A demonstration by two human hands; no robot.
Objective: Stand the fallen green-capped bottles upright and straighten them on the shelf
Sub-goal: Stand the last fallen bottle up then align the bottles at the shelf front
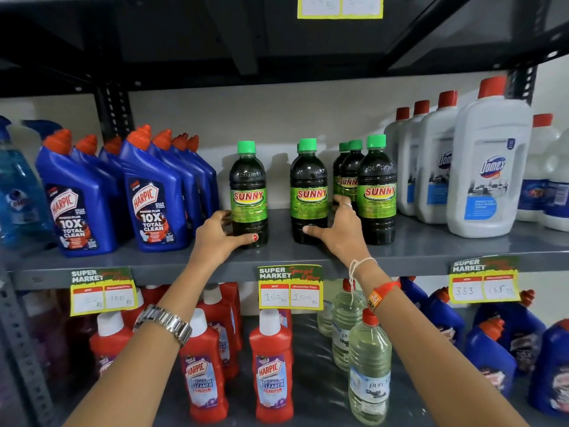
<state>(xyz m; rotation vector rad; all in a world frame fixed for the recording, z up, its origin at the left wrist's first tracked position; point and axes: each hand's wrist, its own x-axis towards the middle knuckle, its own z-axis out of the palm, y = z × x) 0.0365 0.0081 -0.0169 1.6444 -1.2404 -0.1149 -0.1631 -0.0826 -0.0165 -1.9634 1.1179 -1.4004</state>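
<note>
Several dark green-capped Sunny bottles stand upright on the grey shelf. The left bottle stands alone, and my left hand wraps its base, thumb across the front. The middle bottle has my right hand around its lower right side, thumb on the front, fingers behind. One more cap shows just behind the middle bottle. To the right a front bottle stands with two more bottles behind it. None lies on its side.
Blue Harpic bottles crowd the shelf left of the green-capped ones; white Domex jugs stand to the right. Price tags hang on the shelf edge. The lower shelf holds red Harpic bottles and clear bottles.
</note>
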